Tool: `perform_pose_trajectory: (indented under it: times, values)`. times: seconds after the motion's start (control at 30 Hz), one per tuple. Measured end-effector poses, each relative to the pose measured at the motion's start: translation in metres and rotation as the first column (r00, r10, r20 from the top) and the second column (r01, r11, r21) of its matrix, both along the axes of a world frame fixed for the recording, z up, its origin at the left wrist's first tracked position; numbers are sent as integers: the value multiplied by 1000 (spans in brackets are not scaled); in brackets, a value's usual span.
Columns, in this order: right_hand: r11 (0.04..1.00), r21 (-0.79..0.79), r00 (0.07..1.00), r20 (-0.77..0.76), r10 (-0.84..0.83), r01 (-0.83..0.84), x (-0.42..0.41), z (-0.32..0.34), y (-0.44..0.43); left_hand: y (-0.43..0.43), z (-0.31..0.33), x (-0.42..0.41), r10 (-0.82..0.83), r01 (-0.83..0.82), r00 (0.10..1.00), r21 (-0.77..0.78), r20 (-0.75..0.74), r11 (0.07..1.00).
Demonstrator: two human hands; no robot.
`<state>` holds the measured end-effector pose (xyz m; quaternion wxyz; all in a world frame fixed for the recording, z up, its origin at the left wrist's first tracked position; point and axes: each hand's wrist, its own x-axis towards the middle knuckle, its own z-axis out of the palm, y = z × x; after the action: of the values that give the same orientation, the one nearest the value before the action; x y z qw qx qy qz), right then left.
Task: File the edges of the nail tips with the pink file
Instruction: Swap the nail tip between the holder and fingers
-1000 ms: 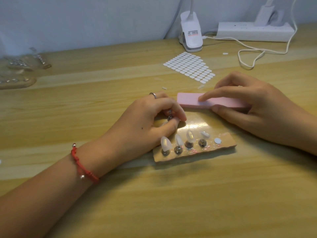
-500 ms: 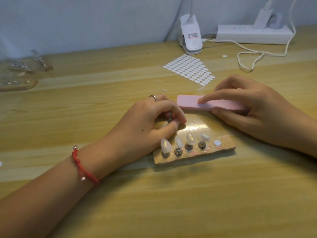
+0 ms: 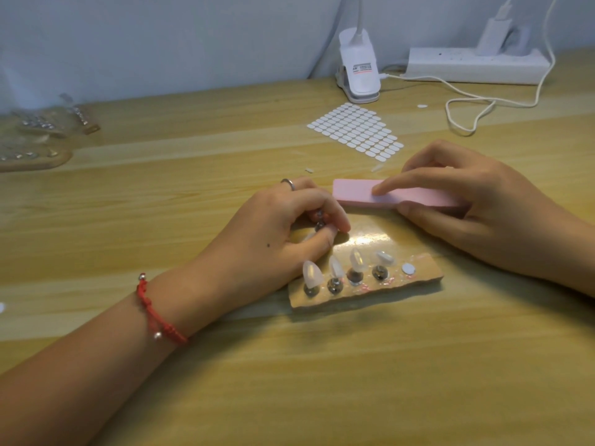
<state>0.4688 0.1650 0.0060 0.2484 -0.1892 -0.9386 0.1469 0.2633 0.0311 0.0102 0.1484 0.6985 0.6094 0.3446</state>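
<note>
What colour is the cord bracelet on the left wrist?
The bracelet is red, with small silver beads; the head view shows it clearly.

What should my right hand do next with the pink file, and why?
Probably lower the pink file toward the left hand and lay its free end against the edge of the nail tip held there. The right hand grips the file just beyond the left hand, which pinches a metal stand carrying that tip. The file does not yet touch any tip.
</note>
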Motion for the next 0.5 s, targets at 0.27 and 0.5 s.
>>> perform_pose_trajectory:
  times: [0.27,0.5]
  values:
    - [1000,3,1000,3,-1,1,0,0,0,0,0,0,-1,1,1000,-1,4,1000]
    - [1000,6,1000,3,7,-7,0,0,1,0,0,0,1,-1,1000,-1,-5,1000]
